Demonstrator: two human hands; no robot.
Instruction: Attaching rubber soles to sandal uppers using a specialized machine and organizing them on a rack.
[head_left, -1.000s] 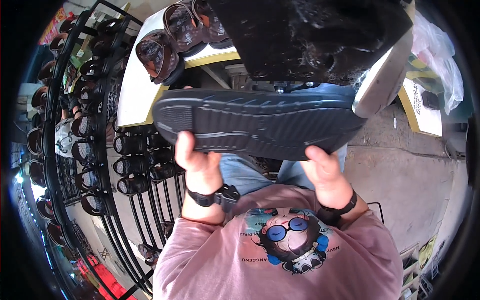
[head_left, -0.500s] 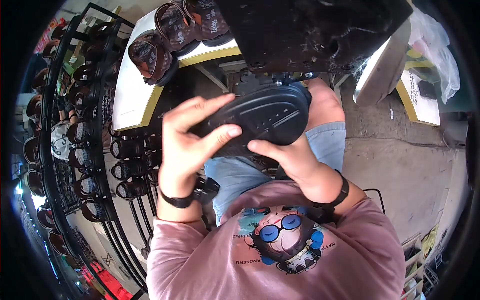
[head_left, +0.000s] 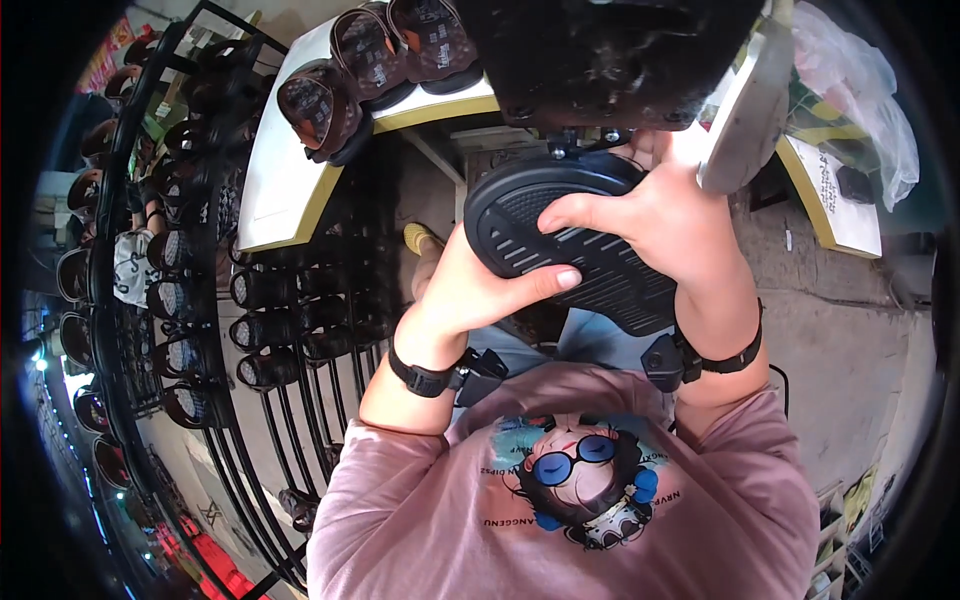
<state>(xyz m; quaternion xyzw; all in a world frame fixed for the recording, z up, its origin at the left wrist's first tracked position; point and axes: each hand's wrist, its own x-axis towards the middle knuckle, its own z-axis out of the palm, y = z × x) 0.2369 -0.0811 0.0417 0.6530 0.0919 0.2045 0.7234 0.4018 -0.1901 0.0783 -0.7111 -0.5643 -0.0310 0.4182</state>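
A black sandal [head_left: 590, 255] is held with its ribbed sole turned up, its far edge right at the metal needle-and-foot part [head_left: 575, 145] under the machine head [head_left: 610, 60]. My left hand [head_left: 468, 285] grips the near left edge, thumb lying on the sole and fingers hidden beneath. From the right, my right hand [head_left: 665, 215] grips the sandal too, with its thumb across the tread and its other fingers curled over the far edge. The sandal's upper is hidden below the sole.
Several brown sandals [head_left: 375, 60] stand on a white table with a yellow edge [head_left: 290, 215]. A black rack [head_left: 215, 350] full of sandals runs along the left. At right are a grey machine wheel [head_left: 750, 110], a clear plastic bag [head_left: 870, 110] and a white tabletop [head_left: 825, 190].
The sandal has turned, so a different end of its sole meets the machine. My right hand has moved up over the sole's far right; my left hand has come down and right.
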